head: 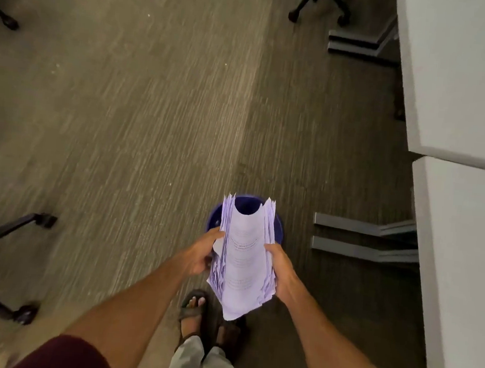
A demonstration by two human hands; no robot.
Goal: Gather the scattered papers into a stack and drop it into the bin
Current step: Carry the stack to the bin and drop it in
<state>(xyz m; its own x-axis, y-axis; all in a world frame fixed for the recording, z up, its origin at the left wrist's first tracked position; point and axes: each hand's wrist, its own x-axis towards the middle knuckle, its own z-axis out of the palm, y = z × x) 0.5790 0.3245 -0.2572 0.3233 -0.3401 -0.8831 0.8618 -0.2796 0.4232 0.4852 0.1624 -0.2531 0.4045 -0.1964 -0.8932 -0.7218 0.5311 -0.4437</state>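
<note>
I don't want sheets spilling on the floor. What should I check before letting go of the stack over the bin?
1. Grip: left hand and right hand hold the stack by its sides. Ok.
2. Stack bent narrower than the bin. Ok.
3. Whole stack over the bin: only its far end seems to be; the near end hangs over a sandal. Not ok.
4. Edges even: sheets fan out and a corner juts on the left. Not ok.
5. Room in the bin: the inside is mostly hidden. Cannot tell.
</note>
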